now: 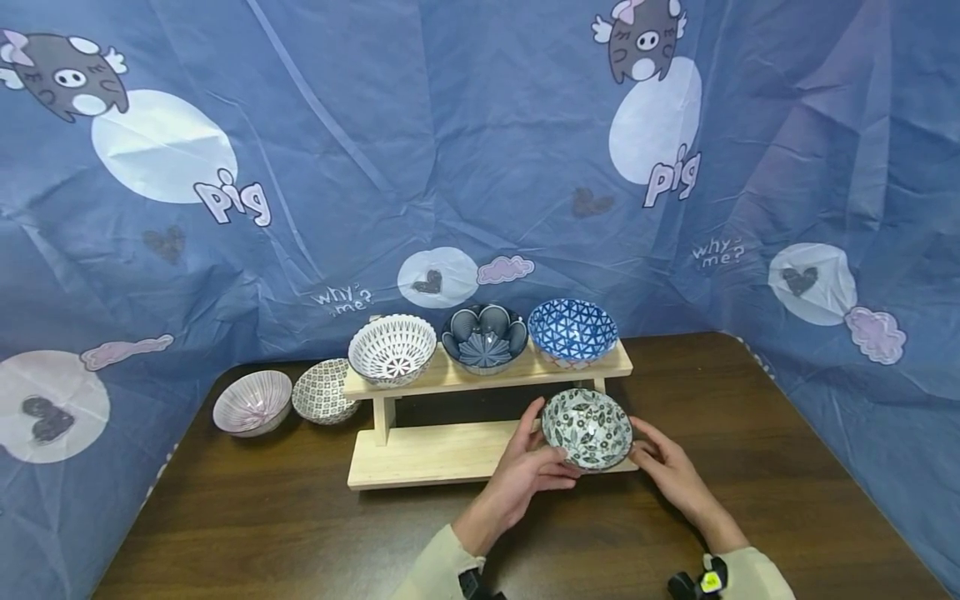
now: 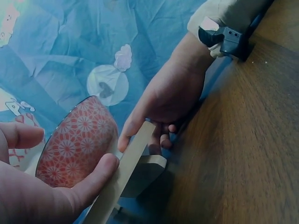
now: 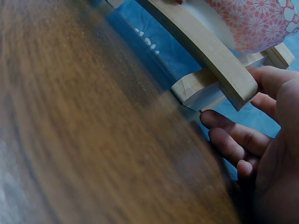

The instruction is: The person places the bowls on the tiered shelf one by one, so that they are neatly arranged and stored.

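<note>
A small bowl [image 1: 587,429] with dark green leaves and flowers inside and a red floral outer side [image 2: 81,137] is at the right end of the stand's lower shelf [image 1: 442,454]. My left hand [image 1: 517,479] holds it from the left, thumb and fingers curved around its side. At its right edge is my right hand [image 1: 675,475], fingers loosely bent, with fingertips right at the bowl and the shelf's end. In the right wrist view, the right hand [image 3: 275,135] has its forefinger beside the wooden shelf end [image 3: 236,88], the other fingers below it.
On the upper shelf [image 1: 495,379] stand a white patterned bowl [image 1: 392,350], a dark petal-patterned bowl [image 1: 484,337] and a blue-and-white bowl [image 1: 573,331]. Left of the stand, a purple-striped bowl [image 1: 253,403] and a grey patterned bowl [image 1: 324,392] sit on the brown table [image 1: 262,517]. A blue cloth [image 1: 480,167] hangs behind.
</note>
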Demonstrator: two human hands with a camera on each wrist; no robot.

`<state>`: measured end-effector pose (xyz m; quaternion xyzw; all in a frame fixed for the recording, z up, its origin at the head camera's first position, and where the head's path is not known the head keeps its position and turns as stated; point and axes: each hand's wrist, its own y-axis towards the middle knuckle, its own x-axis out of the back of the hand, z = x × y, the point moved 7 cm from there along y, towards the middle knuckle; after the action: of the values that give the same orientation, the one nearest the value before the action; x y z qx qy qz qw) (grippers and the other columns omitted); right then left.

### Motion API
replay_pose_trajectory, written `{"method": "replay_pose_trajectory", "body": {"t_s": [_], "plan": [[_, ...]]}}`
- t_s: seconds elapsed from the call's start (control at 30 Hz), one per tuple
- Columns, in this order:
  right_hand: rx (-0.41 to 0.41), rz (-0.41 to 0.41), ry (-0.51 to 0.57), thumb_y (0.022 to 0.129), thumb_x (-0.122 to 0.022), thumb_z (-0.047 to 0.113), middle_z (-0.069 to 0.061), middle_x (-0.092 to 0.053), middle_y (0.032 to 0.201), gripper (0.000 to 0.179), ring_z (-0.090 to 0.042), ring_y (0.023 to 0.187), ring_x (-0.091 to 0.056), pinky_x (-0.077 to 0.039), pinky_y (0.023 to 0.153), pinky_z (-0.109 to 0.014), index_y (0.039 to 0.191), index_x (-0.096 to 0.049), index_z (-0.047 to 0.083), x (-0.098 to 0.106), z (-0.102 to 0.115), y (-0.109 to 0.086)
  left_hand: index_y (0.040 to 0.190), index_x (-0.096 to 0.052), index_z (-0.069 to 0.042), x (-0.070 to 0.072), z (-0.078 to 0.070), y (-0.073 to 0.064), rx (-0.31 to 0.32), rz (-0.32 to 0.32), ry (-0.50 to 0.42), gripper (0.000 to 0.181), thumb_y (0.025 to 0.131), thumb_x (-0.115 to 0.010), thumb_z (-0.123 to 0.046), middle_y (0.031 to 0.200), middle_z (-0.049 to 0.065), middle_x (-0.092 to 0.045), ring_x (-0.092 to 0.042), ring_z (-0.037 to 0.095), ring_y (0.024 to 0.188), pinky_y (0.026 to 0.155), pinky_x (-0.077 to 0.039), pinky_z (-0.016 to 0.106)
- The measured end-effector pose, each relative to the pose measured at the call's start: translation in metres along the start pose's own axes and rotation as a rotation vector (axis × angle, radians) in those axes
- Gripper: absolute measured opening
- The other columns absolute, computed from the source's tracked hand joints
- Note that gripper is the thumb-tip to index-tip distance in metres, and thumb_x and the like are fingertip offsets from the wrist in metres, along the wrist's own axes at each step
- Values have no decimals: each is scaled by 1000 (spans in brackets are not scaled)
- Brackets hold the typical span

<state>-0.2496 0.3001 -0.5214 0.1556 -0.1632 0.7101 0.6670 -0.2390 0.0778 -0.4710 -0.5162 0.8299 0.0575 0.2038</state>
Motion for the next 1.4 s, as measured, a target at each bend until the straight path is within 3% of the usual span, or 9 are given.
{"method": "replay_pose_trajectory", "body": {"t_s": [0.37,0.77,1.1,1.4], "plan": [[33,-10,12,103,-53,14,-25,-59,136,52,13,98,-58,-49,89,-14,151,-39,2,1,0,0,161,-8,-16,7,-8,-12,-22,15,16,87,90,-55,-2,156,31,-35,-69,13,81,80,-63,28],[51,-13,13,102,-53,14,-21,-63,130,51,12,98,-59,-50,88,-14,150,-40,1,2,0,0,161,-14,-16,30,-16,-30,-40,7,61,81,90,-52,-3,158,37,-21,-72,18,88,87,-62,33],[48,-14,8,102,-53,14,-26,-63,131,52,13,97,-58,-50,88,-14,150,-40,1,1,1,0,162,-9,-20,54,-29,-51,-46,28,83,84,91,-50,0,158,34,-20,-72,14,90,89,-61,31],[64,-17,6,102,-54,14,-23,-63,130,51,12,97,-59,-50,87,-14,150,-41,0,0,3,0,162,-7,-17,83,-37,-76,-35,-23,96,83,92,-49,2,158,35,-19,-73,16,93,89,-61,32]]}}
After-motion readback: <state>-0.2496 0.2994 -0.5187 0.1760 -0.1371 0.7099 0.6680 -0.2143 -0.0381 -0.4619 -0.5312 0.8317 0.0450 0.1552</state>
